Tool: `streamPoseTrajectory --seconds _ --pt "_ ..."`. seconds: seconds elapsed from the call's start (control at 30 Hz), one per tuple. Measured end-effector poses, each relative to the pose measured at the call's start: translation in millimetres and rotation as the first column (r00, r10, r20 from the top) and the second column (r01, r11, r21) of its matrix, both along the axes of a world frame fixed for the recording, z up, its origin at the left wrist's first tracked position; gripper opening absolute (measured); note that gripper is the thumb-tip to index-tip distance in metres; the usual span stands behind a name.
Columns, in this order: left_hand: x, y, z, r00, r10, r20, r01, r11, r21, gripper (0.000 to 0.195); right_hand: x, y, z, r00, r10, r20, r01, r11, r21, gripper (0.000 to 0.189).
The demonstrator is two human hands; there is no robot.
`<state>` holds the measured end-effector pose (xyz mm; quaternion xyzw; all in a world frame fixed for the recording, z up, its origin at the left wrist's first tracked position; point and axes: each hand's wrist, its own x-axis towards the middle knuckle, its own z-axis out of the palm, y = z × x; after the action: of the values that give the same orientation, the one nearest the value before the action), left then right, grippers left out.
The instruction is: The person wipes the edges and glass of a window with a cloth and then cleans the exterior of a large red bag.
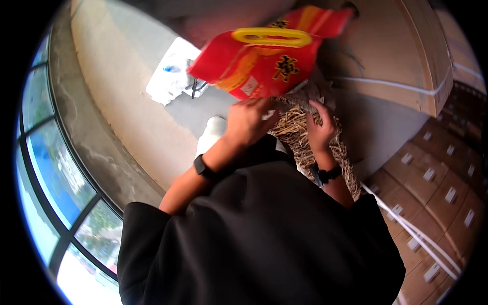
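Note:
A red plastic bag (263, 68) with a yellow handle (272, 37) and black and yellow writing is tilted at the top of the view, blurred. My left hand (248, 120) is at its lower edge with fingers curled; whether it grips the bag cannot be seen. My right hand (321, 127) has its fingers apart, beside a heap of dry, straw-like strands (293, 127). Between the bag and that heap lies a crumpled greyish-brown piece (320, 91), partly covered. Each wrist wears a black band.
White plastic sheeting (171, 74) lies on the floor to the left. At upper right is a large strapped cardboard box (385, 57). Several stacked cartons (423, 187) with white labels line the right, crossed by white strips (411, 228). Window panes (57, 160) run along the left.

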<state>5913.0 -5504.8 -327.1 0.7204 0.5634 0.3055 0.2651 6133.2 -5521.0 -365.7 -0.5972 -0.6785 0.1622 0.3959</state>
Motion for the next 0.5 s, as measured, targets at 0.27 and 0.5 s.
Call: streamPoseTrajectory --seconds 0.27,0.5 --pt "-50 4 10 0.908 0.375 -0.186 -0.414 0.873 -0.257 0.053 60 124 30 0.96 -0.267 -0.082 0.277 0.873 0.402 0.021" --pt "-44 17 -2 0.941 0.314 -0.129 -0.336 0.813 -0.476 0.04 34 257 -52 0.261 0.067 -0.963 -0.331 0.943 -0.025 0.033"
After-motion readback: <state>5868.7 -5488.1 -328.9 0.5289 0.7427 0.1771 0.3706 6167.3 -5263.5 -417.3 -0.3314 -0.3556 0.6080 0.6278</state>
